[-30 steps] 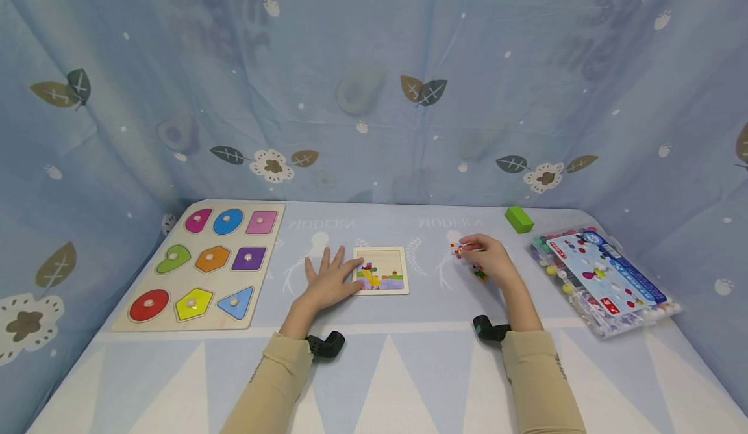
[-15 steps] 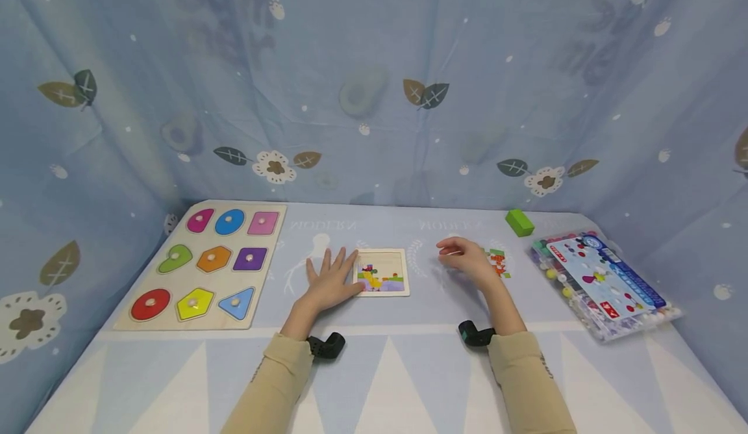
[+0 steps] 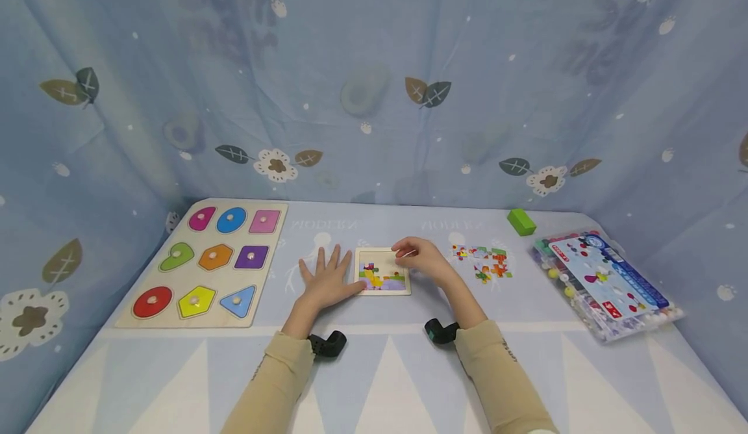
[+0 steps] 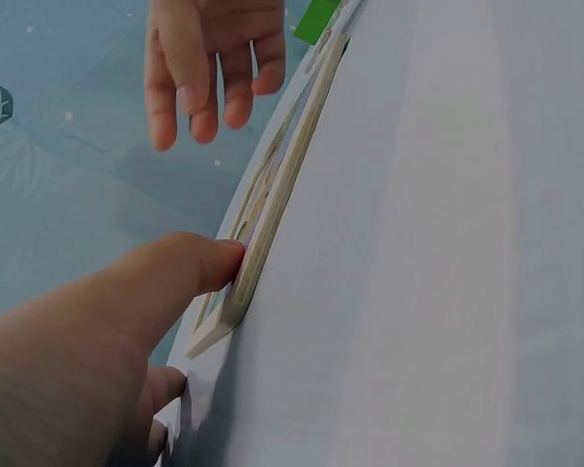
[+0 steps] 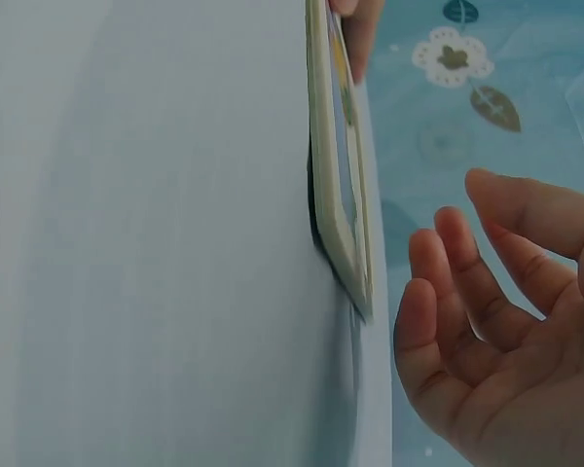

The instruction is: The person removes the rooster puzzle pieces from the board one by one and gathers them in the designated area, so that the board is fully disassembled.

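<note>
A small wooden puzzle tray (image 3: 382,293) lies mid-table, its lower part filled with coloured jigsaw pieces (image 3: 382,282) and its upper part bare wood. My left hand (image 3: 325,288) lies spread at its left, the thumb (image 4: 200,263) pressing on the frame's edge. Over the tray's upper right corner hovers my right hand (image 3: 425,262); its fingers (image 5: 477,282) are loosely bent, and no piece shows between them in either wrist view. To the right, several loose jigsaw pieces (image 3: 499,269) lie on the cloth.
At the left lies a wooden shape board (image 3: 222,284) with several knobbed shapes. A green block (image 3: 521,222) stands at the back right, near a clear plastic box (image 3: 608,284) of coloured beads. A patterned curtain (image 3: 374,96) rises behind the table.
My right hand has moved left from the loose pieces to above the tray's right corner, uncovering those pieces. The left hand has stayed at the tray, its fingers shifting slightly.
</note>
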Tool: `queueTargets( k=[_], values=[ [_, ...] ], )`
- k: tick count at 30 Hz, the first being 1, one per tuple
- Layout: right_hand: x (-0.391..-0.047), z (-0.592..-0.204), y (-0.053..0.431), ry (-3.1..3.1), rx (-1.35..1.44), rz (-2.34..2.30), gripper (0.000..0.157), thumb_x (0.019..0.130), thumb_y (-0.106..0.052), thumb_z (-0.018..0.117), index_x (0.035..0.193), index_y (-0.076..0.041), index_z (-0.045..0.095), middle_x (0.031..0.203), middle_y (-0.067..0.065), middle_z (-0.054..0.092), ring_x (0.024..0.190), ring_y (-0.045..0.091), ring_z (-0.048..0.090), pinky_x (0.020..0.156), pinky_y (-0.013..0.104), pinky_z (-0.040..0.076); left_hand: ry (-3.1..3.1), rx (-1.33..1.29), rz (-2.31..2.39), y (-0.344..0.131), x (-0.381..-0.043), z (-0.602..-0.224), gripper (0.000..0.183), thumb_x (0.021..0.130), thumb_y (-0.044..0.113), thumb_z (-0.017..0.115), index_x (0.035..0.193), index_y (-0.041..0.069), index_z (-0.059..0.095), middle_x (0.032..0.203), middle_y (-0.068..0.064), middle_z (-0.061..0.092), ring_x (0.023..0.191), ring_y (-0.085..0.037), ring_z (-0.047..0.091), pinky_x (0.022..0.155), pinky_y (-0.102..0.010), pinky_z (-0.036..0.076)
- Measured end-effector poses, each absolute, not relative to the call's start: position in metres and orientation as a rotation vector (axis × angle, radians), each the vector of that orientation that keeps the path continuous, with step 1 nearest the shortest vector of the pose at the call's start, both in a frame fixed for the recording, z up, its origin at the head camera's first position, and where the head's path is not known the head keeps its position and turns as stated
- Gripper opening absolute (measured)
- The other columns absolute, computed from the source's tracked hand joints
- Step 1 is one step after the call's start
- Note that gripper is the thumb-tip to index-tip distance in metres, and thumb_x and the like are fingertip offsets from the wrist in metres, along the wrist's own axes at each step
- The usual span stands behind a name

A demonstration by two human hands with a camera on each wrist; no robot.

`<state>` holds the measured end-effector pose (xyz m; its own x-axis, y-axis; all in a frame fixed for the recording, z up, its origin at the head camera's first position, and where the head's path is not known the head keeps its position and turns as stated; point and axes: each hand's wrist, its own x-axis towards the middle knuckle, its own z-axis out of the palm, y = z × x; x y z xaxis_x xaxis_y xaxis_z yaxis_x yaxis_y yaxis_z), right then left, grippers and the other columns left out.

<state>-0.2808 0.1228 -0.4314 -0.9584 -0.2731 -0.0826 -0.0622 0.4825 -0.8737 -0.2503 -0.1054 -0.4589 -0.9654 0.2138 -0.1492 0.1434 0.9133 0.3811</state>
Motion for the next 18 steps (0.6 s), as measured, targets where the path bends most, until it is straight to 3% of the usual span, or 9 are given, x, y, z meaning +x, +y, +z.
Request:
queueTargets(
  k=[10, 18],
  values=[
    [-0.287, -0.437, 0.096, 2.556, -0.379, -1.258, 0.021, 0.083, -0.008, 0.066, 0.105, -0.007, 0.066, 0.094, 0.004, 0.064, 0.088, 0.018, 0.058, 0.073, 0.028, 0.049, 2.888, 0.285, 0.545, -0.105, -0.251, -0.457, 0.085, 0.083, 0.062, 0.049, 0.148, 0.014, 0.023, 0.155, -0.013, 0.007, 0.139, -0.041, -0.007, 0.097, -0.069, -0.014],
    [-0.289, -0.439, 0.089, 2.586, -0.505, -1.056, 0.029, 0.083, -0.009, 0.066, 0.112, -0.007, 0.067, 0.096, 0.005, 0.062, 0.085, 0.016, 0.054, 0.075, 0.03, 0.047, 2.894, 0.31, 0.548, -0.107, -0.252, -0.459, 0.085, 0.083, 0.063, 0.048, 0.148, 0.014, 0.022, 0.155, -0.013, 0.007, 0.139, -0.041, -0.006, 0.096, -0.07, -0.014]
  ],
)
